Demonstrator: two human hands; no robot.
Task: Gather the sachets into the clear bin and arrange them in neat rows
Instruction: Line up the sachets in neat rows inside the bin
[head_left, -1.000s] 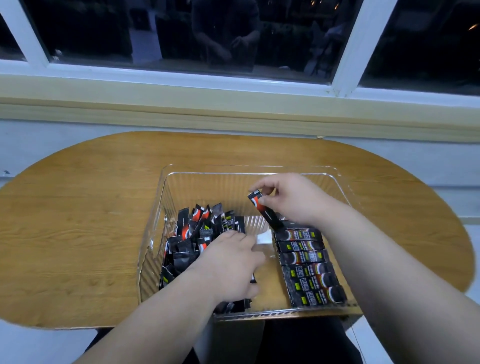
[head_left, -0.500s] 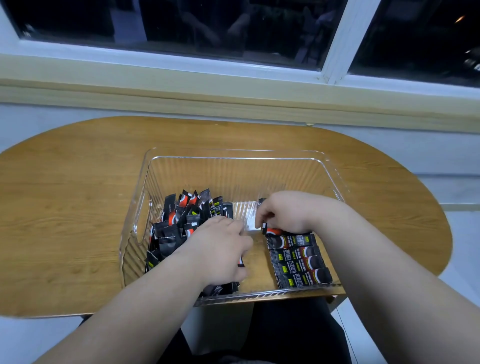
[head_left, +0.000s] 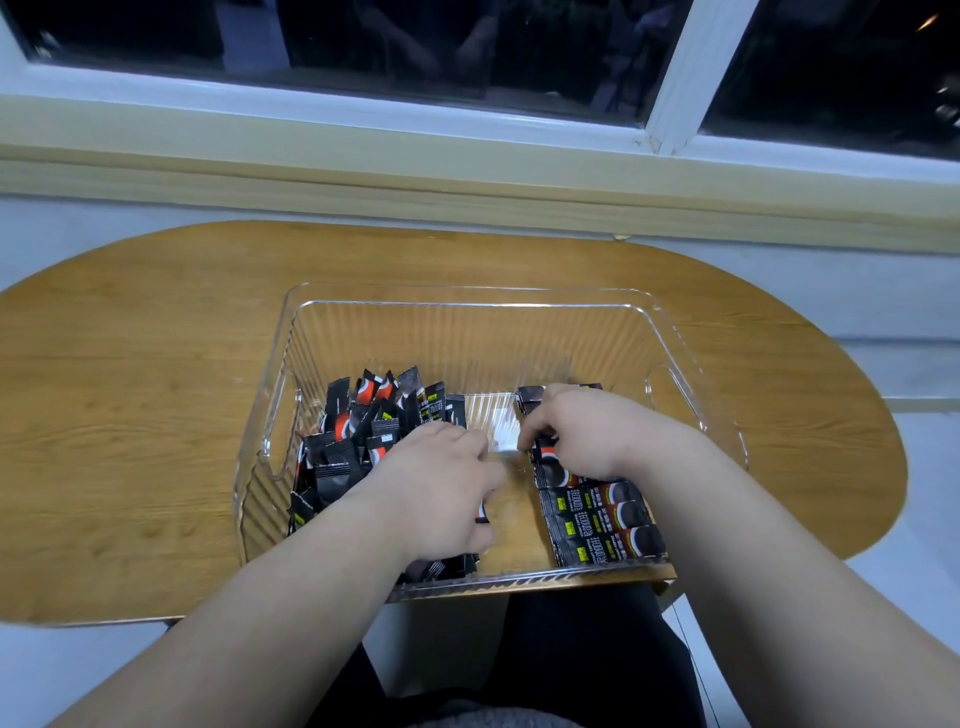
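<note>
Both hands reach into the clear bin (head_left: 670, 332) on the worktop (head_left: 135, 395). Left grip (head_left: 441, 488) lies palm-down, fingers loosely curled over the loose pile (head_left: 358, 436); whether it pinches a sachet I cannot tell. Right grip (head_left: 576, 436) pinches the sachet (head_left: 545, 452) at the far end of the neat row (head_left: 602, 525) beneath it.

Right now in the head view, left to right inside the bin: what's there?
Clear bin's left wall → loose sachet pile → left hand → bare strip of bin floor → neat sachet row, right hand on its far end.
</note>
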